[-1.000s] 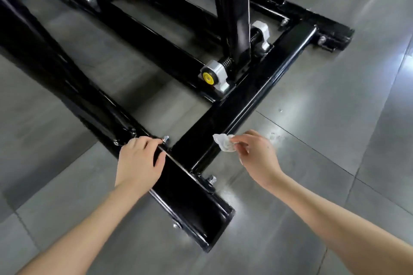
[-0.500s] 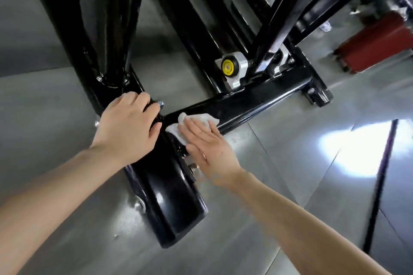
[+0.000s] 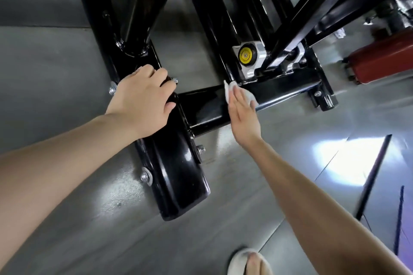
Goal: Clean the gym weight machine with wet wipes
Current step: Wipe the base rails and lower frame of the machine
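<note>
Wipe (image 3: 228, 91) on crossbar (image 3: 205, 107) under straight right hand (image 3: 244, 118) fingers; left hand (image 3: 143, 102) curls over rail (image 3: 176, 174); yellow-capped bracket (image 3: 248, 58) beyond.

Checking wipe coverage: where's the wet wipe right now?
Head view, mid-frame: the wet wipe is pressed under the right hand's flat fingers on the black crossbar, just below the yellow-capped bracket and right of the left hand gripping the base rail.

Glossy grey floor (image 3: 67, 219), red object (image 3: 384, 60) at far right, pale slipper (image 3: 237, 261) at bottom edge

The right hand (image 3: 244, 116) has slid the wipe (image 3: 228, 92) rightward along the crossbar (image 3: 286, 89).
</note>
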Demonstrator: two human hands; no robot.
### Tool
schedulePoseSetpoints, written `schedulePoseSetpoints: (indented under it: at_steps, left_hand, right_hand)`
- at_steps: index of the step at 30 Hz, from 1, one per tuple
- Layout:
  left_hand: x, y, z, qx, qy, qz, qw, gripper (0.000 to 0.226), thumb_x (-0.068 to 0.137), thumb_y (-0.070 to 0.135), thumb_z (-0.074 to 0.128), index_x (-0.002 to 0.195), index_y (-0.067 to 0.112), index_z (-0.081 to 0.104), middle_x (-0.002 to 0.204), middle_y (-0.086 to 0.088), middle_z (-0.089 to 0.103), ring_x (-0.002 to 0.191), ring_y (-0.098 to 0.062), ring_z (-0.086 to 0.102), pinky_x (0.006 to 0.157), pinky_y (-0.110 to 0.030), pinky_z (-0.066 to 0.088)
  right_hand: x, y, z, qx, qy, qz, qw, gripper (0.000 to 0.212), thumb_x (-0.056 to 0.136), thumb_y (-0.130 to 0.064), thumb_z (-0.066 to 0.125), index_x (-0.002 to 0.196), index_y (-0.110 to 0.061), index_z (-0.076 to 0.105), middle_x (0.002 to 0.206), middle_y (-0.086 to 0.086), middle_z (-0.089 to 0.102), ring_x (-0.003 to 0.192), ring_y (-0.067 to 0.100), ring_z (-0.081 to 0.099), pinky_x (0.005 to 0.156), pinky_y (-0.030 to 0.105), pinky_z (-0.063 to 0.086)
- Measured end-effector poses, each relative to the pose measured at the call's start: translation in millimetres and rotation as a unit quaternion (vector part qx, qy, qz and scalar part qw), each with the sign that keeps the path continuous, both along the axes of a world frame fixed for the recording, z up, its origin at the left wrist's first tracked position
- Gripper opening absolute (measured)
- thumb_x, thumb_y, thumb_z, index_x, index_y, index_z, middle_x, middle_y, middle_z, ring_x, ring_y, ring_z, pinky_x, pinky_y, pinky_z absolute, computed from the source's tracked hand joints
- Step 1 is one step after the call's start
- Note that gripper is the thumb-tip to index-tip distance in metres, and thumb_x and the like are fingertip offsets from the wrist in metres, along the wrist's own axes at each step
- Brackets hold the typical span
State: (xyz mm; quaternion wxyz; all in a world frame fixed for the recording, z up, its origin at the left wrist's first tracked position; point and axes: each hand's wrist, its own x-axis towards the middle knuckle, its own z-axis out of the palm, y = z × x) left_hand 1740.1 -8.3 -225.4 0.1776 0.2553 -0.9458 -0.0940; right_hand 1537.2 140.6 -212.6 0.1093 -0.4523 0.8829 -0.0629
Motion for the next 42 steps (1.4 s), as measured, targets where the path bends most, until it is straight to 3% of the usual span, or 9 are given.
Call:
schedulePoseSetpoints:
  at_steps: [2, 8, 14, 21, 27, 29, 33, 39, 42]
  left_hand:
    - [0, 1, 1, -0.002, -0.003, -0.002, 1.0, 0.04, 0.079, 0.029, 0.067, 0.109, 0.003, 0.064, 0.1, -0.014, 0.061, 0.089, -0.034, 0.054, 0.068, -0.038, 0.046]
    - [1, 0, -4, -0.009, 0.006, 0.0, 1.0, 0.035, 0.078, 0.03, 0.064, 0.099, 0.002, 0.067, 0.096, -0.014, 0.062, 0.086, -0.035, 0.057, 0.066, -0.036, 0.047]
    - [1, 2, 1, 0.017, -0.022, 0.002, 1.0, 0.033, 0.077, 0.027, 0.068, 0.1, 0.003, 0.067, 0.101, -0.014, 0.063, 0.09, -0.035, 0.058, 0.072, -0.039, 0.049]
    - [-5, 4, 11, 0.028, -0.03, 0.032, 0.999, 0.037, 0.074, 0.021, 0.071, 0.107, 0.005, 0.067, 0.104, -0.018, 0.061, 0.095, -0.04, 0.054, 0.093, -0.05, 0.04]
    - [-35, 25, 10, 0.032, -0.034, -0.013, 0.999, 0.035, 0.075, 0.029, 0.072, 0.106, 0.013, 0.069, 0.104, -0.013, 0.062, 0.101, -0.037, 0.054, 0.109, -0.057, 0.023]
    - [-54, 31, 16, 0.045, -0.073, -0.037, 0.996, 0.042, 0.083, 0.04, 0.063, 0.117, 0.017, 0.064, 0.117, -0.009, 0.058, 0.112, -0.033, 0.049, 0.112, -0.052, 0.018]
    - [-89, 35, 25, 0.082, -0.143, -0.042, 0.985, 0.064, 0.084, 0.061, 0.047, 0.133, 0.02, 0.047, 0.133, -0.001, 0.045, 0.122, -0.024, 0.038, 0.103, -0.037, 0.029]
    - [-119, 39, 34, 0.11, -0.198, -0.029, 0.974, 0.076, 0.072, 0.065, 0.061, 0.135, 0.026, 0.044, 0.124, -0.002, 0.044, 0.115, -0.024, 0.037, 0.089, -0.039, 0.043]
    - [-129, 39, 39, 0.113, -0.226, -0.035, 0.967, 0.078, 0.07, 0.065, 0.063, 0.135, 0.027, 0.043, 0.125, 0.0, 0.041, 0.116, -0.022, 0.035, 0.087, -0.038, 0.046]
  right_hand:
    - [15, -8, -3, -0.018, 0.0, -0.02, 1.0, 0.049, 0.101, -0.028, 0.01, 0.15, -0.023, 0.012, 0.157, -0.004, 0.013, 0.145, 0.011, 0.007, 0.118, 0.044, 0.005]
    - [65, 5, -8, -0.04, 0.004, 0.23, 0.972, 0.047, 0.099, -0.031, 0.015, 0.145, -0.022, 0.017, 0.154, -0.004, 0.021, 0.144, 0.015, 0.017, 0.118, 0.042, 0.005]
    - [-5, -33, 3, -0.021, -0.001, -0.055, 0.998, 0.045, 0.102, -0.025, 0.017, 0.145, -0.028, 0.028, 0.143, -0.011, 0.035, 0.126, 0.004, 0.03, 0.115, 0.047, 0.013]
    - [60, 4, -16, -0.053, 0.025, 0.211, 0.976, 0.048, 0.1, -0.033, 0.014, 0.146, -0.027, 0.027, 0.154, -0.005, 0.023, 0.143, 0.014, 0.018, 0.116, 0.046, 0.004]
    - [-63, 4, -13, -0.033, 0.044, -0.048, 0.997, 0.055, 0.094, -0.032, 0.003, 0.147, -0.035, 0.017, 0.155, -0.007, 0.018, 0.143, 0.008, 0.012, 0.113, 0.057, 0.007]
    - [-42, 4, -14, -0.038, 0.098, -0.013, 0.994, 0.058, 0.091, -0.029, 0.004, 0.147, -0.029, 0.02, 0.151, -0.001, 0.024, 0.137, 0.018, 0.025, 0.11, 0.056, 0.018]
    - [-17, 50, -24, -0.047, 0.043, 0.186, 0.981, 0.048, 0.1, -0.029, 0.016, 0.148, -0.027, 0.02, 0.156, -0.001, 0.018, 0.145, 0.018, 0.012, 0.116, 0.05, -0.001]
    - [-137, 46, -19, -0.038, 0.033, -0.082, 0.995, 0.047, 0.102, -0.025, 0.014, 0.149, -0.027, 0.016, 0.158, -0.006, 0.008, 0.144, 0.008, 0.0, 0.114, 0.056, -0.003]
    - [-94, 39, -22, -0.07, 0.052, -0.023, 0.996, 0.053, 0.096, -0.028, 0.012, 0.146, -0.021, 0.027, 0.156, 0.004, 0.017, 0.144, 0.021, 0.012, 0.113, 0.058, 0.008]
